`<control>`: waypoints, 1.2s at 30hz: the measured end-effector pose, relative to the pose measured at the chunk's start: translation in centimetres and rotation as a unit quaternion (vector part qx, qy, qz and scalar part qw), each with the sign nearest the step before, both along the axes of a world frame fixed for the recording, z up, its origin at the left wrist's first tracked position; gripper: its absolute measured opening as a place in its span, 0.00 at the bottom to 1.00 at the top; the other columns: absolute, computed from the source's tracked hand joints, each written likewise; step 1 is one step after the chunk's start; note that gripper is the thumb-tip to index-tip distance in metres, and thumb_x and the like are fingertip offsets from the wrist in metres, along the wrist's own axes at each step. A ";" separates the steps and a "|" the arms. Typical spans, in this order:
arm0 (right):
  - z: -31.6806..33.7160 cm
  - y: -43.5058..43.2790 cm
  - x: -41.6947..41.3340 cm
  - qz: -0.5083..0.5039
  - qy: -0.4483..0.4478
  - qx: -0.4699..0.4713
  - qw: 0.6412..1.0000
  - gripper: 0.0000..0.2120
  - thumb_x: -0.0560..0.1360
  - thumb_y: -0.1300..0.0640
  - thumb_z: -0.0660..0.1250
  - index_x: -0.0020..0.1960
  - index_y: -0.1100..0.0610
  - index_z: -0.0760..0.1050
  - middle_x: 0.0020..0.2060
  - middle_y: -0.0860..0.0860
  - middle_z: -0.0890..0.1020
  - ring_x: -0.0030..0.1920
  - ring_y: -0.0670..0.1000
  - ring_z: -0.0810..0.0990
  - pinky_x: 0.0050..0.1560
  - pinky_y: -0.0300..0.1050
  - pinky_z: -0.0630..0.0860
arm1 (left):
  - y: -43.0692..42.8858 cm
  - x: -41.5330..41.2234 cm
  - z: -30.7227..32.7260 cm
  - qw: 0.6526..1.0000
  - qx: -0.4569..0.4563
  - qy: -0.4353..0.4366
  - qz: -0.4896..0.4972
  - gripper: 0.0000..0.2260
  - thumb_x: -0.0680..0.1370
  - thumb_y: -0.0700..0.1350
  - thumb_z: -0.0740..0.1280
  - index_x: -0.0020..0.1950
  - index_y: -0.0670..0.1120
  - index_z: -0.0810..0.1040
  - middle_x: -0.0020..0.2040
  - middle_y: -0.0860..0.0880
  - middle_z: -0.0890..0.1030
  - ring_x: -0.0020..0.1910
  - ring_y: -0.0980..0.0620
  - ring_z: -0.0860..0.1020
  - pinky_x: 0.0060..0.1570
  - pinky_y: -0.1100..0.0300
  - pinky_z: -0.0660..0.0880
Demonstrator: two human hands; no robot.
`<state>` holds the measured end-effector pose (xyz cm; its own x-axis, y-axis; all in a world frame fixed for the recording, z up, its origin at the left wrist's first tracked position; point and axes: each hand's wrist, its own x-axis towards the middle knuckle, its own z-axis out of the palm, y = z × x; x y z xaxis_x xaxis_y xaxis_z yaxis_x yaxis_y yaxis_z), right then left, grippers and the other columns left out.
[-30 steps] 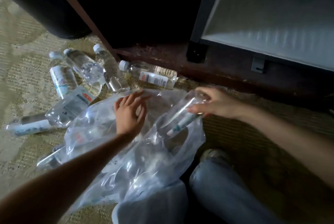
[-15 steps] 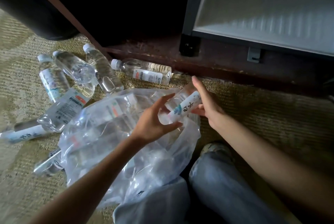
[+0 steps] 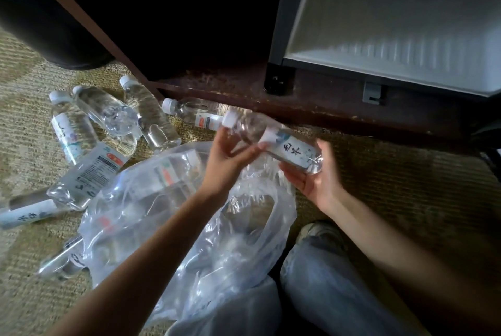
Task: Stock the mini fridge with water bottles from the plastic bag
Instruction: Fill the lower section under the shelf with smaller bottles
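Two hands share one water bottle (image 3: 287, 150), held on its side just above the mouth of the plastic bag (image 3: 168, 200) and a little short of the open mini fridge (image 3: 393, 37). The left hand (image 3: 230, 154) pinches the neck below the white cap (image 3: 230, 118) with thumb and fingertips. The right hand (image 3: 317, 184) cups the base from beneath, its fingers curled up round it and the thumb over the top. This two-point hold probably steadies a slick, full bottle while it is turned towards the fridge, which stands far and to the right. The fridge floor looks bare at the front. Blurred round shapes at its far end may be bottles already stocked, though that cannot be told for sure. Several loose bottles (image 3: 108, 113) lie on their sides on the carpet (image 3: 406, 186) to the left, near the bag, presumably laid there within reach for later loading. More bottles show through the bag's clear film, so much of the stocking seems yet to be done.
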<state>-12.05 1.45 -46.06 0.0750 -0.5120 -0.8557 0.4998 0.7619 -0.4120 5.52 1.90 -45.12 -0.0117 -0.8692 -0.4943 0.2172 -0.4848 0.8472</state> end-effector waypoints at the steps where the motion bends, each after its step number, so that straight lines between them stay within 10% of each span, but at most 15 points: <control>1: 0.2 0.0 0.1 0.002 -0.013 -0.005 1.000 0.25 0.77 0.40 0.58 0.53 0.62 0.77 0.37 0.57 0.84 0.32 0.52 0.83 0.33 0.41 0.81 | 0.1 -0.8 0.1 1.000 0.000 0.011 -0.028 0.28 0.70 0.35 0.72 0.66 0.47 0.66 0.57 0.47 0.80 0.51 0.53 0.82 0.52 0.57 0.79; 10: -0.5 1.5 -1.4 -0.012 -0.072 -0.069 0.995 0.23 0.77 0.40 0.57 0.57 0.57 0.77 0.42 0.53 0.81 0.38 0.49 0.77 0.39 0.41 0.74 | -1.4 -5.9 0.4 0.998 0.021 0.044 -0.040 0.33 0.71 0.34 0.72 0.70 0.49 0.62 0.60 0.39 0.77 0.48 0.55 0.82 0.42 0.63 0.78; 16: -0.8 2.4 -3.0 0.093 0.001 -0.123 0.988 0.32 0.59 0.33 0.73 0.56 0.50 0.78 0.46 0.50 0.83 0.43 0.46 0.81 0.44 0.40 0.74 | -1.9 -6.2 0.7 0.997 -0.002 0.021 -0.078 0.32 0.70 0.35 0.73 0.69 0.52 0.66 0.56 0.41 0.79 0.48 0.54 0.82 0.41 0.65 0.78; 22: 1.0 1.0 -5.4 0.237 0.142 -0.239 0.931 0.16 0.68 0.51 0.73 0.55 0.49 0.76 0.46 0.46 0.84 0.47 0.44 0.82 0.47 0.37 0.78 | -2.7 -6.3 1.4 0.996 -0.011 0.001 -0.087 0.33 0.68 0.34 0.74 0.68 0.48 0.64 0.53 0.43 0.80 0.45 0.55 0.83 0.39 0.66 0.78; 30: 2.4 -3.1 -7.2 0.238 0.179 -0.290 0.910 0.33 0.55 0.58 0.79 0.58 0.50 0.72 0.53 0.49 0.83 0.53 0.48 0.82 0.56 0.46 0.78 | -6.0 -8.6 4.1 0.966 -0.155 -0.078 -0.193 0.35 0.65 0.32 0.75 0.68 0.47 0.66 0.52 0.43 0.81 0.50 0.48 0.82 0.49 0.49 0.80; 36: 4.0 -6.3 -9.9 0.144 0.281 -0.367 0.875 0.26 0.59 0.68 0.79 0.53 0.53 0.75 0.47 0.52 0.84 0.49 0.49 0.84 0.51 0.51 0.81 | -9.4 -12.6 6.3 0.909 -0.299 -0.138 -0.256 0.35 0.66 0.36 0.77 0.68 0.54 0.67 0.61 0.54 0.78 0.61 0.54 0.77 0.60 0.49 0.75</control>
